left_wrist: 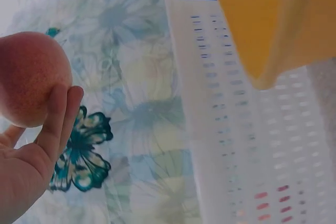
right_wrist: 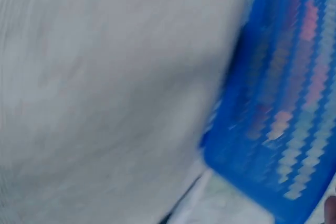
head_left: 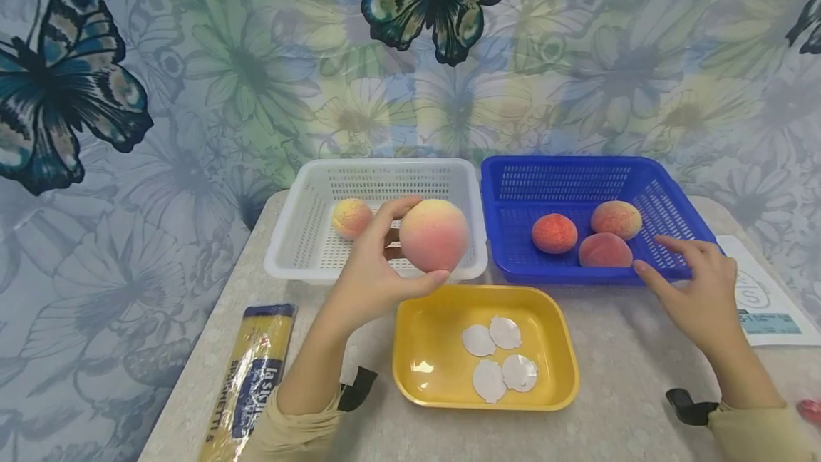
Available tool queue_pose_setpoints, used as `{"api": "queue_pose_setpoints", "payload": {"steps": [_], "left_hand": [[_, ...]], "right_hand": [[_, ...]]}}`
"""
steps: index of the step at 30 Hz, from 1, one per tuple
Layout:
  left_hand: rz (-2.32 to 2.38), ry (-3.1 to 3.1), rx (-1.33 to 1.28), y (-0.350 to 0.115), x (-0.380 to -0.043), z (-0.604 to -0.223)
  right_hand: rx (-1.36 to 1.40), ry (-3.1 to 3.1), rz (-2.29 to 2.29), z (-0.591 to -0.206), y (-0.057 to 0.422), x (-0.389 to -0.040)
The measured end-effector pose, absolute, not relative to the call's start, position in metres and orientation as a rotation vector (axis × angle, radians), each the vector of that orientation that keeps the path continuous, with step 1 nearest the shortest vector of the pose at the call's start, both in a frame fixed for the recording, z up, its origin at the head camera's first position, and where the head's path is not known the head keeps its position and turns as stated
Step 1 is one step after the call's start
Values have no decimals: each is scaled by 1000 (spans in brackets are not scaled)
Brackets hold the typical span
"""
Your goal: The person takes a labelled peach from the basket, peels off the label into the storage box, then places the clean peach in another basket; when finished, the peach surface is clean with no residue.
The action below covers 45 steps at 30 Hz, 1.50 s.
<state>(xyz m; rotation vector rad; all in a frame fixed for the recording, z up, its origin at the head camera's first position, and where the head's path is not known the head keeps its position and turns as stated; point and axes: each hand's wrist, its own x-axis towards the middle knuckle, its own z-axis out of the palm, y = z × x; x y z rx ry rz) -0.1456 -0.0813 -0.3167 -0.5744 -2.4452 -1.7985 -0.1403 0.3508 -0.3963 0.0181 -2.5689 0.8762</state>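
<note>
My left hand (head_left: pixel 367 276) grips a large pink-and-yellow peach (head_left: pixel 433 235) by its side, raised above the front of the white basket (head_left: pixel 280 248). The left wrist view shows the same peach (left_wrist: pixel 34 80) between the thumb and fingers. Behind the hand, a smaller yellow-pink peach (head_left: pixel 350 218) lies in the white basket. At the front right of the blue basket (head_left: pixel 663 198) is my right hand (head_left: pixel 702 298), fingers relaxed and holding nothing. Inside that basket lie an orange-red fruit (head_left: pixel 554 234), a pinkish peach (head_left: pixel 605 251) and a yellow-orange peach (head_left: pixel 616 220).
A yellow tray (head_left: pixel 410 383) with several white round discs (head_left: pixel 504 332) stands in front of the baskets. On the left lies a spaghetti packet (head_left: pixel 253 376). A printed sheet (head_left: pixel 770 298) lies at the right, and a patterned butterfly cloth (head_left: pixel 449 105) hangs behind.
</note>
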Motion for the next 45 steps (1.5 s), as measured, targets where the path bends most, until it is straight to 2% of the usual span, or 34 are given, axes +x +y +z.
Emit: {"api": "queue_pose_setpoints", "payload": {"steps": [7,15,28,45], "left_hand": [[-1643,-2573,-687,-60,-166,-304],[-1640,-2592,-869,-23,-206,-313],[-1149,-2935,-863,48,-245,-344],[-682,-2941,-758,73,-271,-378]], "right_hand": [[-149,-2594,894,-409,372,-152],[-268,-2732,813,-412,381,-153],[-318,-2777,827,-422,393,-153],[-284,-2753,845,-422,388,-154]]}}
